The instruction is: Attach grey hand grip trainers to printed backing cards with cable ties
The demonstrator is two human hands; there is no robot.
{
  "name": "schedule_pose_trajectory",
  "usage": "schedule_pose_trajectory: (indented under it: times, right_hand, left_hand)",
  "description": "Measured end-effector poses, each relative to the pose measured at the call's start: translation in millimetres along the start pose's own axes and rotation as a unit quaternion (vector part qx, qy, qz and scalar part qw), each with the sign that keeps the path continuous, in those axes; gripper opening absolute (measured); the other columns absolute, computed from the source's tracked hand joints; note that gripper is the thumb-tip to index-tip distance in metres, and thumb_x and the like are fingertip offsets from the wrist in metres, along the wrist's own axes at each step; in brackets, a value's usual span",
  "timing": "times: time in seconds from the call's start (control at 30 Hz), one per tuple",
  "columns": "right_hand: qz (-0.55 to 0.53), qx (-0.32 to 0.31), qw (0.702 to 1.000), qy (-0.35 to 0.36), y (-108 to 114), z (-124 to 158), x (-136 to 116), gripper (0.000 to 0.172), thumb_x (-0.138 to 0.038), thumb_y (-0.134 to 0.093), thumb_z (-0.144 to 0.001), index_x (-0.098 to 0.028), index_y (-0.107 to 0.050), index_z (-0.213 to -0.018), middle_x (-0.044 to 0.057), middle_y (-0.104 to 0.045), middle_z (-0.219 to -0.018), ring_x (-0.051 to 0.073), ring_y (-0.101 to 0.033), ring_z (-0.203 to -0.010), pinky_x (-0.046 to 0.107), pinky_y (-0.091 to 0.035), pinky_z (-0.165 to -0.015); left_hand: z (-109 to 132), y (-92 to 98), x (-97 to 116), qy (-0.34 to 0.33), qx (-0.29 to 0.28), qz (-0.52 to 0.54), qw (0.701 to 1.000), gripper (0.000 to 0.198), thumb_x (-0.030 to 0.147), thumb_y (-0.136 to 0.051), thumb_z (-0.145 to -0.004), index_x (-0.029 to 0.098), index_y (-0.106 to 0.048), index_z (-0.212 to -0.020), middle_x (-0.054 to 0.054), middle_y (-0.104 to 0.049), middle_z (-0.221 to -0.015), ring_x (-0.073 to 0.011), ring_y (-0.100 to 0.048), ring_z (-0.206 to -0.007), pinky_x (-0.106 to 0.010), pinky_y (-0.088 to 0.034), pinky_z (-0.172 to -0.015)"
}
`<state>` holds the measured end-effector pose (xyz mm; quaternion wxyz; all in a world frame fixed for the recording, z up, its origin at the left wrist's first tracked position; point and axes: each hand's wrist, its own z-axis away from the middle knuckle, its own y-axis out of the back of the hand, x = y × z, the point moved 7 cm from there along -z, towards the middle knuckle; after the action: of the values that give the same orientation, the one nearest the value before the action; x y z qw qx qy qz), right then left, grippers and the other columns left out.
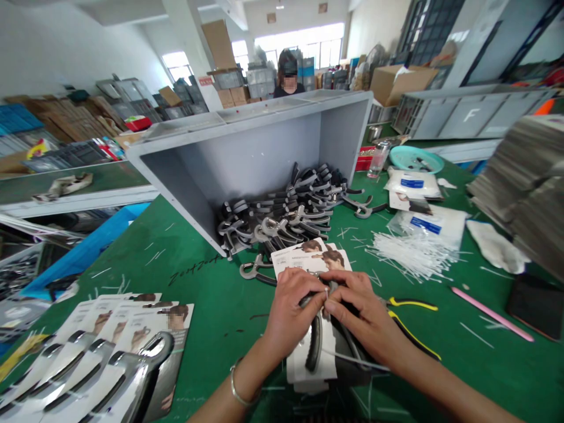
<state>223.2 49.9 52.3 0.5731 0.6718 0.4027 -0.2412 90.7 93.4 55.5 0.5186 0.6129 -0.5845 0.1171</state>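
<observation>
My left hand (294, 305) and my right hand (358, 311) meet over a black and grey hand gripper (314, 346) lying on a white printed backing card (308, 258). Both hands pinch a thin white cable tie (348, 358) at the gripper's top, its tail trailing to the lower right. Several more cards are stacked under it. Just right of my right hand lie yellow-handled cutters (412, 317).
A grey bin (247, 153) tipped on its side spills a pile of hand grippers (286, 214). Finished carded grippers (101, 358) fan out at lower left. White cable ties (409, 249), plastic bags (414, 185), a pink stick (491, 314), a card stack (524, 182) lie right. A person stands behind.
</observation>
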Motion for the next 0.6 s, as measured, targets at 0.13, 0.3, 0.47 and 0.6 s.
schedule_pose_trajectory:
  times: [0.13,0.3,0.47,0.6]
  right_hand:
    - [-0.016,0.001,1.000,-0.004,1,-2,0,0.019,-0.032,-0.055,-0.097,-0.024,-0.067,-0.084,0.004,-0.059,-0.128,0.026,-0.045,-0.121,0.045,-0.035,-0.102]
    - [-0.049,0.022,0.998,-0.018,5,-5,4,0.021,-0.032,-0.056,-0.097,-0.024,-0.067,-0.081,0.004,-0.062,-0.122,0.025,-0.049,-0.117,0.044,-0.035,-0.101]
    - [-0.024,0.016,1.000,0.008,5,-7,2,0.020,-0.030,-0.055,-0.098,-0.023,-0.065,-0.083,0.005,-0.064,-0.119,0.025,-0.050,-0.115,0.043,-0.037,-0.099]
    - [0.014,-0.023,0.999,0.045,3,-3,-3,0.011,-0.027,-0.056,-0.097,-0.023,-0.063,-0.091,0.006,-0.059,-0.126,0.025,-0.046,-0.119,0.044,-0.037,-0.101]
  left_hand:
    - [1,-1.2,4,-0.024,-0.002,-0.010,1.000,0.007,0.019,-0.062,-0.092,0.024,-0.067,-0.092,-0.001,-0.071,-0.090,-0.0204,-0.059,-0.094,-0.040,-0.038,-0.090]
    - [3,-1.3,8,-0.043,-0.011,-0.029,0.999,0.009,0.018,-0.061,-0.092,0.024,-0.068,-0.093,-0.003,-0.071,-0.092,-0.0214,-0.058,-0.096,-0.041,-0.038,-0.091]
    - [-1,3.9,1,0.030,-0.007,0.069,0.997,0.009,0.023,-0.061,-0.094,0.022,-0.070,-0.096,-0.003,-0.070,-0.091,-0.0196,-0.060,-0.093,-0.037,-0.041,-0.091]
    - [-5,3.3,-3,0.057,-0.015,0.101,0.993,0.008,0.025,-0.066,-0.090,0.020,-0.070,-0.085,-0.003,-0.067,-0.084,-0.0193,-0.059,-0.089,-0.035,-0.042,-0.087]
